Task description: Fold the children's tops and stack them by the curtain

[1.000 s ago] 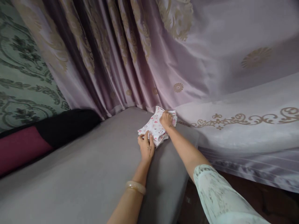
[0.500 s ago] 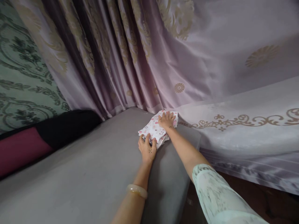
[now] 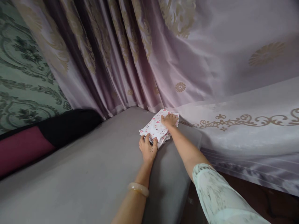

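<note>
A folded white cloth (image 3: 154, 126) with pink and dark prints lies in a layered stack near the far corner of a grey padded surface (image 3: 88, 174). My left hand (image 3: 149, 149) rests at the cloth's near edge, fingers spread and fingertips touching it. My right hand (image 3: 169, 120) lies on top of the cloth at its right side, fingers stretched toward the far right edge. Neither hand is closed around the cloth. A pale bangle (image 3: 138, 189) circles my left wrist.
Behind the cloth hangs a mauve curtain (image 3: 187, 62) with gold patterns, reaching down past the surface's right edge. A black and maroon cushion (image 3: 70, 126) lies along the left side, below green patterned wallpaper (image 3: 28, 77). Dark floor (image 3: 263, 199) shows at lower right.
My right hand has slid slightly right over the cloth, its fingers turning toward the right edge. My left hand stays at the near edge. The view has shifted slightly.
</note>
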Demonstrator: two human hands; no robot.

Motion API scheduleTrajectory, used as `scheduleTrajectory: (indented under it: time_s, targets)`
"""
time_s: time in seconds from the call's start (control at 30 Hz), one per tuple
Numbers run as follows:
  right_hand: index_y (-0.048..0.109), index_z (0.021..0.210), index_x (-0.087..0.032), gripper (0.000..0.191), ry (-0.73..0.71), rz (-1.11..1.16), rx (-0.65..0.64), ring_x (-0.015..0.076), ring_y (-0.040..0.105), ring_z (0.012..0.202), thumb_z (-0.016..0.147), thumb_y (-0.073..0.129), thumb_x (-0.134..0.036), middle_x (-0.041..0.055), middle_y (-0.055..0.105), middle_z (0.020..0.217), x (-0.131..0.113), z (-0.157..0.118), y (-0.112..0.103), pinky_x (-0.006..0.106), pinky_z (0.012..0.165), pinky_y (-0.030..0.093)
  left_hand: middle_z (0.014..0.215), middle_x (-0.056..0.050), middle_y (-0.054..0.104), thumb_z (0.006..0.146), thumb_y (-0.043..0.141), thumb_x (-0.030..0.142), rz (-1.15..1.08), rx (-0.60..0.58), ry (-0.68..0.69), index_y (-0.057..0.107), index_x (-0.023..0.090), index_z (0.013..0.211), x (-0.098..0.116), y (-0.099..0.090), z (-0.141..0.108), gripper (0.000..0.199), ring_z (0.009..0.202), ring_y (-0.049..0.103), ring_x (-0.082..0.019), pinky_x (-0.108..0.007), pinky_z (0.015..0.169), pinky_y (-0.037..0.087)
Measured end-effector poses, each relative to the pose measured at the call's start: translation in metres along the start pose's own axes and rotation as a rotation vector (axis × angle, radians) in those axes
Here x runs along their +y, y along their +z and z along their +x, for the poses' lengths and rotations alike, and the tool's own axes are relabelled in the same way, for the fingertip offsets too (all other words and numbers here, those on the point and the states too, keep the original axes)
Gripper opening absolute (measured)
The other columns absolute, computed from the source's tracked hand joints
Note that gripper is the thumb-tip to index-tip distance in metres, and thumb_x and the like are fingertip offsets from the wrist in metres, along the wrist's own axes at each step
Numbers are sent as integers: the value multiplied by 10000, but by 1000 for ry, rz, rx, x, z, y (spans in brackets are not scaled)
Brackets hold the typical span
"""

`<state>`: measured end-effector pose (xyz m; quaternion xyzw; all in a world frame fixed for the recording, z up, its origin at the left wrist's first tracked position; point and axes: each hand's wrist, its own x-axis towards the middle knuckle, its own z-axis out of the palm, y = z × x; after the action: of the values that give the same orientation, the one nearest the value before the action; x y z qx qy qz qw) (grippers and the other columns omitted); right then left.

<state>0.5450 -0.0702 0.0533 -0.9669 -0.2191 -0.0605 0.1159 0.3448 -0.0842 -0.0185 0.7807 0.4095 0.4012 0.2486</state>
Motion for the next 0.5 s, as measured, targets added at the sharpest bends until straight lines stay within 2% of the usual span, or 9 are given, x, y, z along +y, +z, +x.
scheduleTrajectory:
  time_s: [0.07,0.13,0.23,0.3,0.37,0.5]
  targets:
    - [468,1382,31,688,8,-4,20,381,404,1291,969,285,-489,295,441,1417,0,-1,-1,528,1036,277,1293,-176,509,863,562,438,2,-9,-3,627,195,1228,2,-2,0,444,1209,486,-331,-482,996,400]
    - [449,1397,30,666,-35,-3,38,374,360,1336,980,267,-456,289,384,1470,-4,-5,-3,531,1064,247,1290,-173,516,861,565,430,-2,-15,-18,623,196,1228,4,-4,-1,440,1200,491,-331,-486,994,400]
    - [398,1457,-50,626,-268,21,9,340,212,1434,995,215,-432,212,259,1569,-20,-19,-4,547,1126,139,1288,-167,520,860,564,418,-26,-26,-40,614,191,1233,6,-6,-1,439,1206,488,-327,-480,1010,388]
    - [400,1467,-126,598,-457,41,-72,309,141,1464,1000,194,-437,151,224,1596,-32,-31,-4,556,1143,86,1283,-164,522,867,554,412,-47,-26,-48,608,185,1232,5,-7,-1,434,1211,484,-318,-470,1027,374]
    - [392,1472,-149,590,-560,46,-158,290,113,1473,1000,191,-440,128,209,1605,-41,-42,-3,555,1150,68,1268,-160,529,872,543,404,-59,-12,-56,603,183,1222,4,-7,-1,418,1202,486,-308,-462,1033,369]
    - [398,1460,-120,598,-529,31,-238,292,164,1458,999,166,-423,146,285,1573,-45,-51,0,553,1149,102,1196,-147,563,887,514,387,-82,14,-49,612,177,1152,1,-8,-1,352,1155,504,-288,-446,1017,379]
